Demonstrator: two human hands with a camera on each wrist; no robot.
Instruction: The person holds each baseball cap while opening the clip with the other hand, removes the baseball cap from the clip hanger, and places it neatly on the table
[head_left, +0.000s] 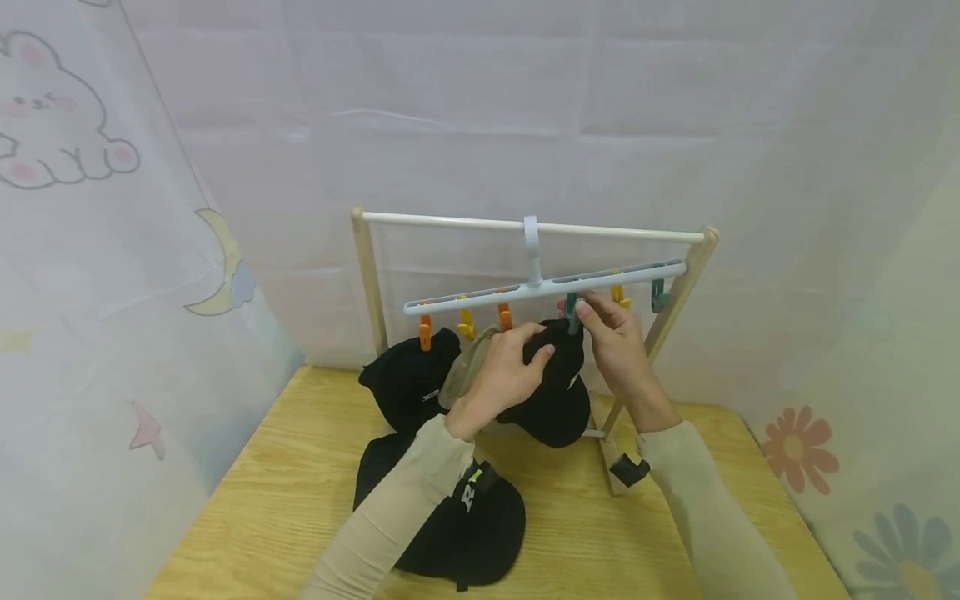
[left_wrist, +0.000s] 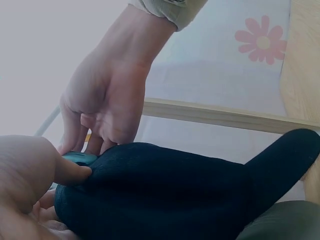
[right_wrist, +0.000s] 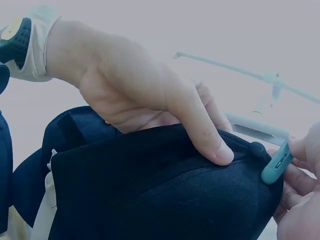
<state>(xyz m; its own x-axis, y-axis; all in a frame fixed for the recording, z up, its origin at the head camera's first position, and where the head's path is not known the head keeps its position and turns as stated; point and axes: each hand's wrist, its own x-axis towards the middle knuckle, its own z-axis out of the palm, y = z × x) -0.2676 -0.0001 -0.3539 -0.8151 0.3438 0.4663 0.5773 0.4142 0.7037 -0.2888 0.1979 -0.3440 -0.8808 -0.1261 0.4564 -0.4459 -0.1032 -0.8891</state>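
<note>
We see both hands busy at the same spot below the hanger [head_left: 480, 298], and neither is released. The left grip [head_left: 508, 372] is closed on the upper edge of a black cap [head_left: 557, 408], thumb on the near face and fingers behind the cloth, so the gap between them is only as wide as the fabric. The right grip [head_left: 621, 343] pinches a dark green clip [head_left: 572, 315] between thumb and fingers, close to the left thumb; the clip overlaps the cap's top edge, though we cannot tell whether its jaws bite the cloth. The cap hangs just below both hands, between them, with its brim pointing down toward the surface [head_left: 262, 475]. We see it as plain dark fabric with a curved brim, a small white mark near where brim meets crown, and soft folds by the gripped edge. Beside it, partly hidden by the left wrist, we find a khaki cap [head_left: 462, 371], and farther left another black cap [head_left: 405, 383] under an orange clip [head_left: 425, 333]. Nearer us, a black cap with white lettering [head_left: 483, 537] lies on the surface, partly covered by the left sleeve [head_left: 397, 508]
</note>
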